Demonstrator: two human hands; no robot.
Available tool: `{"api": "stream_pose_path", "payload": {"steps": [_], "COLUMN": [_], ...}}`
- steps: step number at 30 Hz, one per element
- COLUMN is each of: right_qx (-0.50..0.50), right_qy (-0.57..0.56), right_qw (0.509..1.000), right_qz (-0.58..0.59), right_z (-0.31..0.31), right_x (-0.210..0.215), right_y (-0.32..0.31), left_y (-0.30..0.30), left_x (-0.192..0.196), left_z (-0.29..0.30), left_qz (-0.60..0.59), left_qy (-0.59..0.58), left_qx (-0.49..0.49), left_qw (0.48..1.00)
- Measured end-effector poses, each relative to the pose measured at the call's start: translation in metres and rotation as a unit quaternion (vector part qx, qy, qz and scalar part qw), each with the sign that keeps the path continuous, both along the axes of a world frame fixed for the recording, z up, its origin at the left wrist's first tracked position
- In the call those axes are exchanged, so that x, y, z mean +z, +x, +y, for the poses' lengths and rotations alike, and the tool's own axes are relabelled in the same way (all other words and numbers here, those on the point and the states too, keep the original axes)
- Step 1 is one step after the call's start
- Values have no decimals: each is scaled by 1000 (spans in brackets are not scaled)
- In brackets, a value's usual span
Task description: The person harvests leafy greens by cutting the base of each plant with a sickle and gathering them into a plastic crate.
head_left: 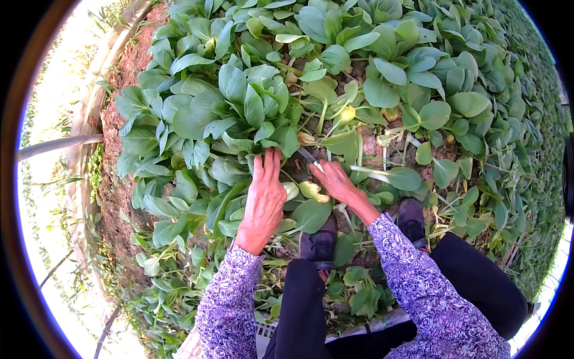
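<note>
In the head view, the left hand (263, 200) lies flat, fingers together, pressed against the base of a big leafy plant (239, 113) that fills the frame just above it. The right hand (338, 182), at centre, is closed around a knife (309, 157) whose blade slants up and left toward that plant's stem, so the right hand is the nearer to the cut. Below, at the lower edge, a white crate (263, 335) peeks out; its contents are hidden.
</note>
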State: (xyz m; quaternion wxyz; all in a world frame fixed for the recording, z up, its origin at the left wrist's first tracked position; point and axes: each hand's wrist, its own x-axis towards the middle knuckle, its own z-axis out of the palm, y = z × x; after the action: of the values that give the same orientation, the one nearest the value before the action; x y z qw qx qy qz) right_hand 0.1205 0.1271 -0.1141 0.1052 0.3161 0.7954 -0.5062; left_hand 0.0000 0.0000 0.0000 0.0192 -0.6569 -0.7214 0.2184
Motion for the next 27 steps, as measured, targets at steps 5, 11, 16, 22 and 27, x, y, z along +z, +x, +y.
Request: {"api": "stream_pose_path", "payload": {"steps": [5,11,16,22,27], "right_qx": [97,63,29,-6,38], "right_qy": [119,128,116,141,193], "right_qw": [978,976,989,985,975], "right_qz": [144,167,85,94,106], "right_z": [-5,-14,-13,-16,-6], "right_x": [-21,-40,6,36,44], "right_y": [-2,-11,19,44,26], "left_y": [-30,-29,-20,23,28], "left_x": [-12,-19,-24,-36,-26], "left_z": [-3,-4,-32,-64,-67], "left_qz": [-63,-123,-198,-115,-111], "left_qy": [-14,-4,88,91,90], "left_qx": [58,108,161,69,51], "left_qw": [996,986,963,987,988]}}
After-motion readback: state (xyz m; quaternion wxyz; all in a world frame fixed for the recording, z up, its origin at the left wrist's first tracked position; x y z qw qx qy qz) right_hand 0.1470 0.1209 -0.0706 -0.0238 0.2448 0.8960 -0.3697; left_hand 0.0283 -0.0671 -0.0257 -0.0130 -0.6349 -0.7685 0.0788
